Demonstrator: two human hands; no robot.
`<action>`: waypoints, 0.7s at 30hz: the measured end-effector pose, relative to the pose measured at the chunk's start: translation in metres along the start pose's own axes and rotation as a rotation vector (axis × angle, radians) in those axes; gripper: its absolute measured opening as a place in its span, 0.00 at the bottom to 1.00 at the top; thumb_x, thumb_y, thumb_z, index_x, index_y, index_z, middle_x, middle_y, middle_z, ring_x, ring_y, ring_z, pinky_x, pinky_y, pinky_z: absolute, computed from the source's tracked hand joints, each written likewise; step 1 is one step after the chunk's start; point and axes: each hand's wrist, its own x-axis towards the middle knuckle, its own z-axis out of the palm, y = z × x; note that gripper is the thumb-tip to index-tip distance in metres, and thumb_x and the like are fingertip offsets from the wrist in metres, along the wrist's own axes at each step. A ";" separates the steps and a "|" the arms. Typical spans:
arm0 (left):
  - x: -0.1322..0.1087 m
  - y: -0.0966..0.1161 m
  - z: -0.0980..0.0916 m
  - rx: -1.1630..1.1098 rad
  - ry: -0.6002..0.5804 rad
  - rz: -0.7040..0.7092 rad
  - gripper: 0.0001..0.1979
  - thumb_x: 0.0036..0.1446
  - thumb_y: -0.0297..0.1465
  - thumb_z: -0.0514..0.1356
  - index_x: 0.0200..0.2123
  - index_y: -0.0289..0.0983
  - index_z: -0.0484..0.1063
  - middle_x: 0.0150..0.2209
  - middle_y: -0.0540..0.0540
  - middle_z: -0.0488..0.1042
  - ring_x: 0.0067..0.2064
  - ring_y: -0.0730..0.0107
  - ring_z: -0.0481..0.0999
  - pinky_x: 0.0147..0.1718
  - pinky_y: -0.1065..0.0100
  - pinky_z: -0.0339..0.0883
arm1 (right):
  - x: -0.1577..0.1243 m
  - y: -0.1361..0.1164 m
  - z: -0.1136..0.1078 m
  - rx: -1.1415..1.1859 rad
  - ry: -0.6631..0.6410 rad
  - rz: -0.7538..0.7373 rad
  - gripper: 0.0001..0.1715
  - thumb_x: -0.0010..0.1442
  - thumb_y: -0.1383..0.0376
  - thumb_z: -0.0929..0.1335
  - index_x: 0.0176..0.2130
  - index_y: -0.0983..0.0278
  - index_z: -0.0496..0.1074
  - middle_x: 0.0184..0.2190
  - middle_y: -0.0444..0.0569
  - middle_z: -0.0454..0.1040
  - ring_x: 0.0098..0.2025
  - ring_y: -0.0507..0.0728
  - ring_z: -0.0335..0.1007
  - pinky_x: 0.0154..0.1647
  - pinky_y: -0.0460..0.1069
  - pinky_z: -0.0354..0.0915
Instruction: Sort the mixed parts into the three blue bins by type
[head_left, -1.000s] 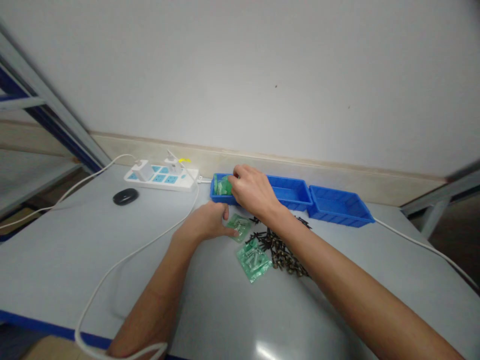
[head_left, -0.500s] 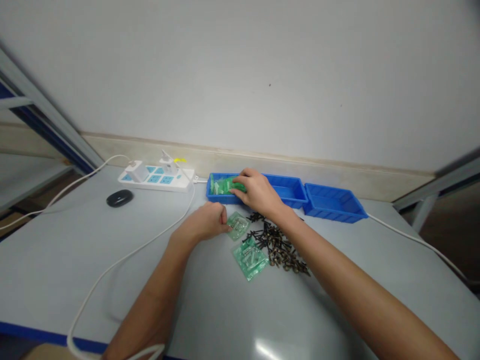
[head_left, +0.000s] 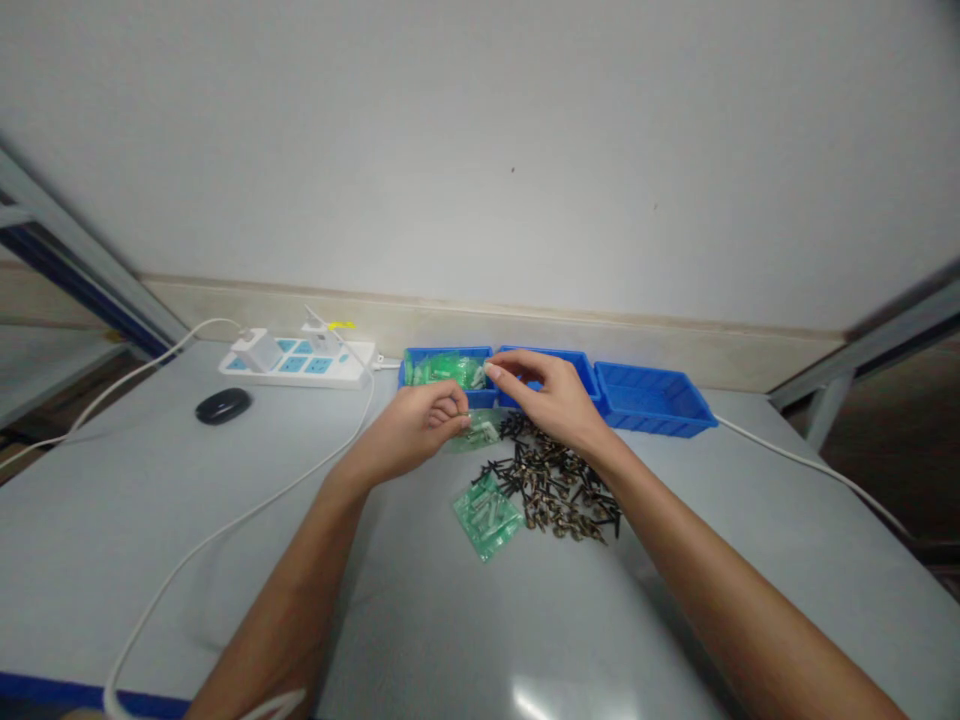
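My left hand (head_left: pixel 431 422) is closed in a pinch on the edge of a small clear-green plastic bag (head_left: pixel 480 432), which shows pale pieces inside. My right hand (head_left: pixel 546 392) reaches over the edge of the left blue bin (head_left: pixel 450 397), thumb and forefinger together. Something whitish shows at those fingertips, too small to tell apart from the green bags (head_left: pixel 442 368) heaped in that bin. Another green bag (head_left: pixel 487 515) with pale pieces lies flat on the table, below my left hand. Beside it spreads a pile of dark screws (head_left: pixel 559 490), partly behind my right wrist.
Two more blue bins, a middle one (head_left: pixel 592 382) and a right one (head_left: pixel 660 405), stand along the wall. A white power strip (head_left: pixel 330 372) with plugs and a black mouse (head_left: pixel 223 405) are on the left. A white cable (head_left: pixel 225 535) crosses the table.
My right hand has drawn back to the right from among the green bags in the left bin. My left hand has moved slightly up with the small bag, now tilted. The view has shifted slightly.
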 end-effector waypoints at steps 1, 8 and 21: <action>0.001 0.003 0.004 -0.071 0.025 0.001 0.08 0.59 0.35 0.62 0.36 0.37 0.68 0.29 0.51 0.73 0.32 0.72 0.75 0.32 0.72 0.69 | -0.009 0.001 -0.005 0.108 -0.046 0.071 0.18 0.62 0.54 0.71 0.48 0.63 0.79 0.39 0.51 0.83 0.39 0.57 0.78 0.43 0.52 0.71; 0.012 0.008 0.044 -0.358 0.076 -0.014 0.13 0.56 0.37 0.66 0.37 0.37 0.68 0.30 0.49 0.79 0.33 0.69 0.82 0.37 0.68 0.77 | -0.066 0.016 -0.019 0.517 0.022 0.397 0.20 0.47 0.55 0.80 0.37 0.64 0.79 0.33 0.50 0.83 0.29 0.55 0.78 0.32 0.49 0.72; 0.016 0.004 0.054 -0.384 0.103 -0.090 0.17 0.54 0.40 0.68 0.41 0.35 0.73 0.29 0.47 0.81 0.34 0.64 0.83 0.42 0.62 0.79 | -0.079 0.022 -0.024 0.548 0.107 0.424 0.20 0.51 0.52 0.78 0.37 0.64 0.81 0.26 0.48 0.80 0.27 0.54 0.75 0.30 0.50 0.71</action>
